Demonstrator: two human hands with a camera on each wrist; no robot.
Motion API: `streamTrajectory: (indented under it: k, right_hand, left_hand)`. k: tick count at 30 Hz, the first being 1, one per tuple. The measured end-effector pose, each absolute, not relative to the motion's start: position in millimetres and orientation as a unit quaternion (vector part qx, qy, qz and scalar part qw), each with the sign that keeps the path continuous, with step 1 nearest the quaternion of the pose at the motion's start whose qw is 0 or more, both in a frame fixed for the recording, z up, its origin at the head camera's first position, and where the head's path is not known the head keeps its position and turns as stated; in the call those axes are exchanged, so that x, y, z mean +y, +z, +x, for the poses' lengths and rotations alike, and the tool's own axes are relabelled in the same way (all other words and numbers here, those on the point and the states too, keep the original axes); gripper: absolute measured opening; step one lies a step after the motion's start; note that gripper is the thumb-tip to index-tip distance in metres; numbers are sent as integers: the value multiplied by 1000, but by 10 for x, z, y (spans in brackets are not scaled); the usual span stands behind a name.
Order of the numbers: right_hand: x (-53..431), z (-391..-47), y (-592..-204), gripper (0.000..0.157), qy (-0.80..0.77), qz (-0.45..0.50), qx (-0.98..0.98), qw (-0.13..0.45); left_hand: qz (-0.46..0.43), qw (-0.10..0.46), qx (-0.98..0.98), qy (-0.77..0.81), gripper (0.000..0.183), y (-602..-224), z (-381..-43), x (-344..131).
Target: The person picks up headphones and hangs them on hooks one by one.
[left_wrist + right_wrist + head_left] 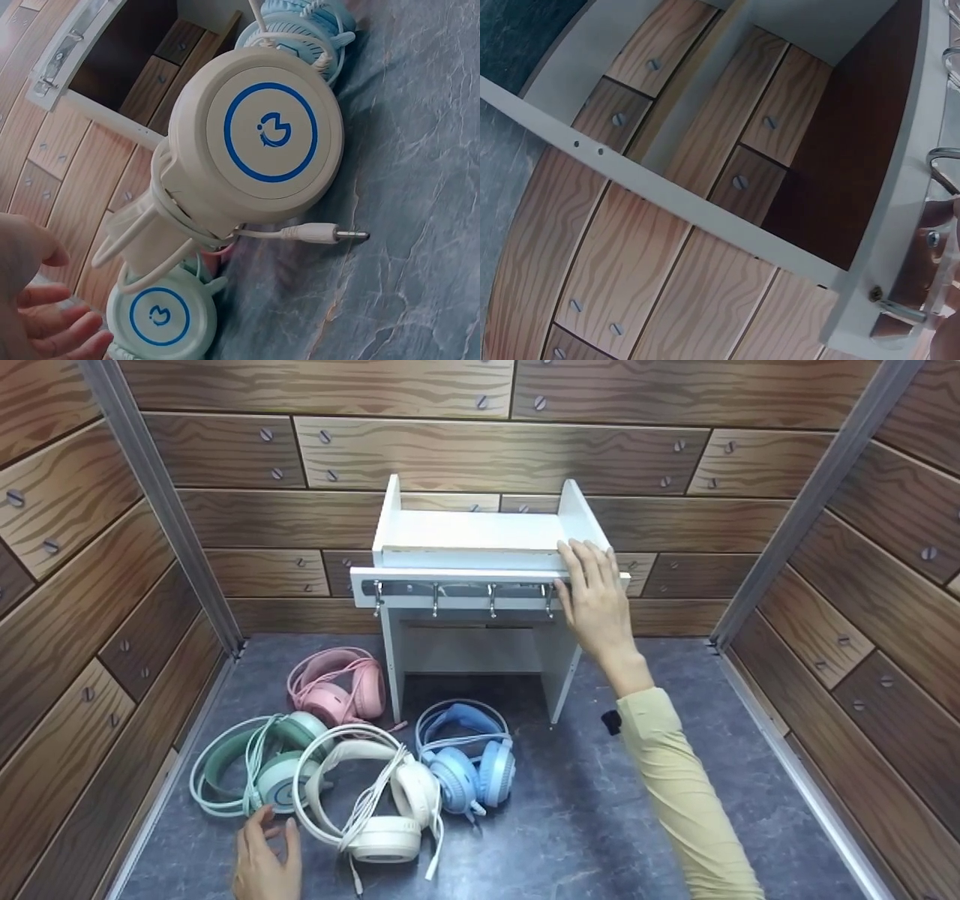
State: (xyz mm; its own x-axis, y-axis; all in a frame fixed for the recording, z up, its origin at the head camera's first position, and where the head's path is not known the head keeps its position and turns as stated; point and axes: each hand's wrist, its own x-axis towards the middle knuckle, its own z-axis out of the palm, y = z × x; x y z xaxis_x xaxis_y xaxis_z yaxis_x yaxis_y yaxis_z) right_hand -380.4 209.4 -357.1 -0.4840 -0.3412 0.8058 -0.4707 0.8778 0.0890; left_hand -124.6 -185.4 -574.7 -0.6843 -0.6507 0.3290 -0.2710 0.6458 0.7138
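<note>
My left hand, fingers loosely bent and holding nothing, is low beside the green headset and the white headset. In the left wrist view, the white headset is closest, its cable plug sticking out. My right hand rests on the right end of a white shelf stand. Its fingers lie over the board's front edge, with the thumb near the last metal hook on the hook rail. Only part of that hand shows in the right wrist view.
A pink headset lies left of the stand's legs, and a blue headset lies in front of them. Cables are bundled around the headsets. Wood-patterned walls enclose the dark marbled floor at the back and both sides.
</note>
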Motion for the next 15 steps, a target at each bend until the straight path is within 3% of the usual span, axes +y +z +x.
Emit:
streamTrajectory:
  k: [9, 15]
  right_hand:
    - [2098, -3822, -3585, 47, 51, 237, -862, 446]
    - [2073, -3821, -3596, 47, 53, 231, -867, 439]
  left_hand:
    - [274, 220, -850, -393, 51, -5824, -1248, -1717]
    - [281, 107, -848, -436, 70, -5850, -1270, -1626]
